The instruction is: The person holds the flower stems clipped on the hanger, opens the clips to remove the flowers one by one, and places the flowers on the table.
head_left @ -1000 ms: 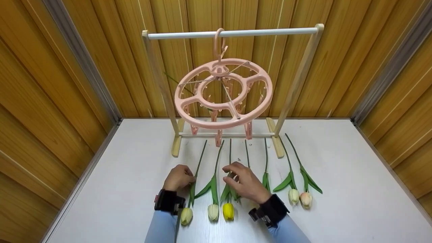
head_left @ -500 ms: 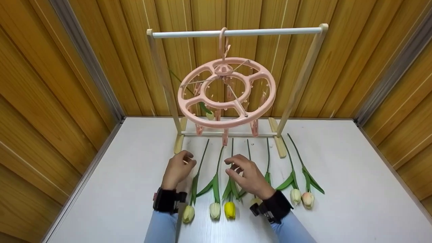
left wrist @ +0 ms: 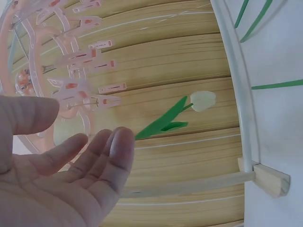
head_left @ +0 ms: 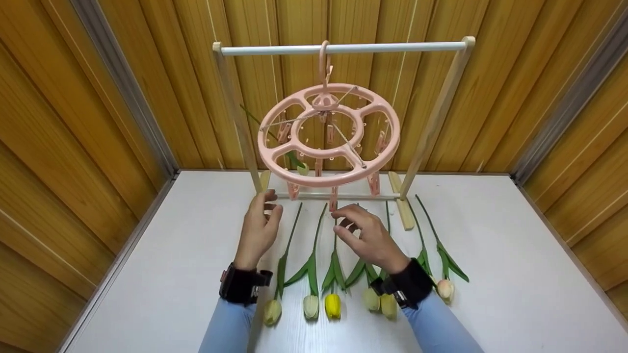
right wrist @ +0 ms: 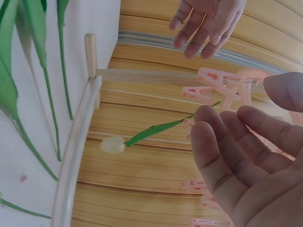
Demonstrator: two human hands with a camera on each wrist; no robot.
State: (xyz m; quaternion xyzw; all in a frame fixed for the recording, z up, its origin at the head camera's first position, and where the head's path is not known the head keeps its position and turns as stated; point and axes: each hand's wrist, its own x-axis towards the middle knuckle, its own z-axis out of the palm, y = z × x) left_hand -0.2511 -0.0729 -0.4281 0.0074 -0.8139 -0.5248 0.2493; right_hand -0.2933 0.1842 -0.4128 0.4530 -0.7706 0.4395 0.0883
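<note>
Both hands are raised in front of a round pink clip hanger (head_left: 319, 181), palms facing each other and fingers loosely bent. Nothing is held in my left hand (head_left: 257, 230), which is by the rack's left foot. My right hand (head_left: 370, 238), also holding nothing, is over the tulip stems, its fingertips near a dangling pink clip (head_left: 333, 198). From the hanger's far side a white tulip (left wrist: 203, 100) hangs slanting, flower down. On the table lie several tulips in a row, among them a pale one (head_left: 273, 312), a yellow one (head_left: 332, 306) and a peach one (head_left: 445, 290).
The hanger hooks over the white top bar (head_left: 392, 47) of a wooden rack, whose right foot (head_left: 405, 215) stands among the stems. A lower bar (head_left: 353, 196) crosses behind the stem ends. Wood-look panels (head_left: 186, 98) enclose the white table (head_left: 515, 235).
My left hand has left the leftmost tulip's stem and moved up and forward toward the hanger. My right hand has also shifted forward a little. The hanger has turned slightly.
</note>
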